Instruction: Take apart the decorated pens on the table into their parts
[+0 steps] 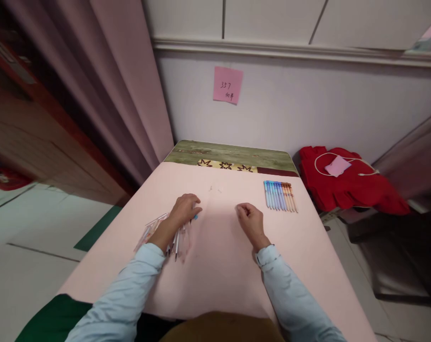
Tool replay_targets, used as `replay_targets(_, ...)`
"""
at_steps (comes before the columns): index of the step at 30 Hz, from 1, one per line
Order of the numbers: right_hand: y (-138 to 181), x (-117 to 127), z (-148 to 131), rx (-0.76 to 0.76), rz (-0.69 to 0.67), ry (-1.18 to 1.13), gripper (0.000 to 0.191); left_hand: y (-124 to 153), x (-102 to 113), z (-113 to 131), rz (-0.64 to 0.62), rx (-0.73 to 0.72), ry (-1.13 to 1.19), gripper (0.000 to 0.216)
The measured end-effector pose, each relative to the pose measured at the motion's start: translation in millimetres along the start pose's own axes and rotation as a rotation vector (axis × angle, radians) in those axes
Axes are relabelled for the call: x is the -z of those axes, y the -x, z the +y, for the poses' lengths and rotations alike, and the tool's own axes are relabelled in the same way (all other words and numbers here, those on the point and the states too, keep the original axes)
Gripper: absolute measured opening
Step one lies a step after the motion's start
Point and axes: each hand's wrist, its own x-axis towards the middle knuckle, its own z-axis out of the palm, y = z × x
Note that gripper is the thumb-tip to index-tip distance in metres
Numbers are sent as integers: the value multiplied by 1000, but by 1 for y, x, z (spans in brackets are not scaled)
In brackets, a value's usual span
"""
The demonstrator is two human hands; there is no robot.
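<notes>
My left hand (184,210) is over a loose pile of slim pens (177,244) on the pink-covered table. Its thumb and fingers curve with a gap between them, and a small blue piece (195,216) shows just below the thumb. The palm and forearm hide part of the pile. My right hand (251,222) hovers at or rests on the cloth, right of the middle, fingers curled in with nothing visible in them. Beyond it, to the right, a neat row of pens (280,195) runs from light blue through violet to brown.
The pink tablecloth (215,275) leaves a green wood-patterned strip (237,153) showing at the far edge. A pink note (228,85) is stuck to the wall. Right of the table lie a red cloth (315,185) and a white cable (318,168). A curtain (130,85) hangs at left.
</notes>
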Motion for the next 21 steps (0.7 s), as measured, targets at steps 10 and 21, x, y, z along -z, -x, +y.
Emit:
replay_targets(10,-57,86,18,-309,16,777,35,0,-2,38,155,19,101,24)
replay_targets(21,-52,79,-4,-246,-1,779,26,10,-19,72,156,148,593,17)
